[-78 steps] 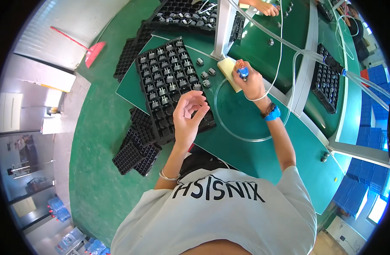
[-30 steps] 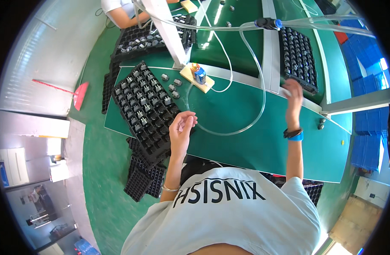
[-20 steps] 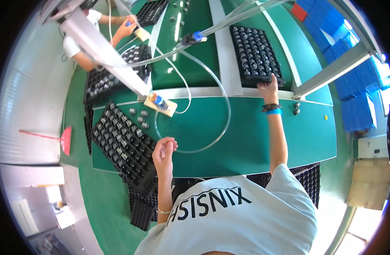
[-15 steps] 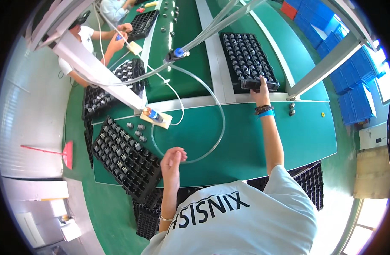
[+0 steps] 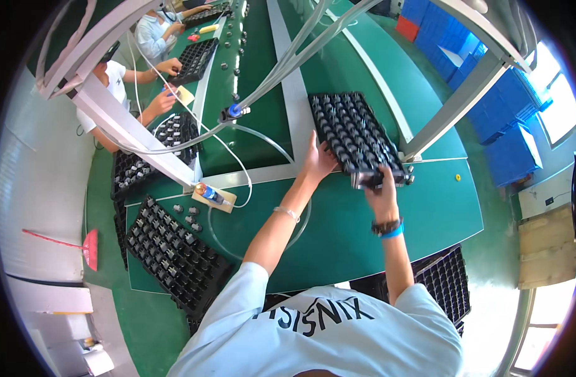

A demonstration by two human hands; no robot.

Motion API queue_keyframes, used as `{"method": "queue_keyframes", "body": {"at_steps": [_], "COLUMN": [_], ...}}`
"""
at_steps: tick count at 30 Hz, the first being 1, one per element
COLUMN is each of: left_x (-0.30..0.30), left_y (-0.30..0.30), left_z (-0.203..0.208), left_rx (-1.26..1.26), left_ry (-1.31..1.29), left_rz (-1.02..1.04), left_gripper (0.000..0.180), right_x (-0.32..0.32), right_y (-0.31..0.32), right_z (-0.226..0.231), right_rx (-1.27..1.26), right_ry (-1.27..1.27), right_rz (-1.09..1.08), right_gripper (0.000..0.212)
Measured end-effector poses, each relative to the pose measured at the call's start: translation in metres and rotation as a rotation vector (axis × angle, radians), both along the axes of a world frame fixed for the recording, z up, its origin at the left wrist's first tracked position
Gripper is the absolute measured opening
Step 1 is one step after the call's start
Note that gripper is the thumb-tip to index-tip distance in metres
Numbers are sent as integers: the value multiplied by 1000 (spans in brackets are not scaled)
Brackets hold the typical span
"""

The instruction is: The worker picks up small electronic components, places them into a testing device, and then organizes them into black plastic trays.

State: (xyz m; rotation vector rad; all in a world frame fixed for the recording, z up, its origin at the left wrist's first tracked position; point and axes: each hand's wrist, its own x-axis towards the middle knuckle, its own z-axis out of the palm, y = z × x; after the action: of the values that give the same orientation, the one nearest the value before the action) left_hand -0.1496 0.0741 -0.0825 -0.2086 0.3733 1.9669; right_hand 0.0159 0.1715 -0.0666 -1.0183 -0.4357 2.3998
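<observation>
A black compartment tray (image 5: 357,135) filled with rows of small grey and black parts is tilted across the near rail of the table frame. My right hand (image 5: 382,196) grips its near edge, thumb on top. At the tray's left side my left hand (image 5: 319,160) holds the edge, with its fingertips partly hidden beneath. To the left, a second black tray (image 5: 175,254) of similar parts overhangs the table's front left corner. Several loose grey parts (image 5: 190,218) lie beside that tray. Some small parts (image 5: 410,174) show just right of the held tray.
A clear hose (image 5: 266,135) loops from overhead to the table. A blue-and-orange tool (image 5: 211,193) rests on a pale block. White posts (image 5: 454,103) rise on both sides. Co-workers handle trays (image 5: 197,60) at far left. More black trays (image 5: 445,283) sit below the front edge.
My left hand has moved from the front of the table up and right to the tray's left side. The tray has come nearer, drawn over the rail by my right hand.
</observation>
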Motion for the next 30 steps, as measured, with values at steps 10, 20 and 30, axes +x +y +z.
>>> {"method": "queue_keyframes", "body": {"at_steps": [10, 20, 30], "left_x": [70, 156, 198], "left_y": [9, -111, -288], "left_z": [21, 113, 166], "left_rx": [224, 120, -53], "left_ry": [114, 70, 34], "left_rz": [-51, 328, 1004], "left_gripper": [38, 46, 42], "right_x": [138, 197, 131], "right_y": [-76, -84, -156], "right_z": [58, 131, 128], "right_rx": [231, 396, 412], "right_ry": [-73, -6, 114], "right_rz": [-113, 169, 658], "right_gripper": [19, 50, 60]}}
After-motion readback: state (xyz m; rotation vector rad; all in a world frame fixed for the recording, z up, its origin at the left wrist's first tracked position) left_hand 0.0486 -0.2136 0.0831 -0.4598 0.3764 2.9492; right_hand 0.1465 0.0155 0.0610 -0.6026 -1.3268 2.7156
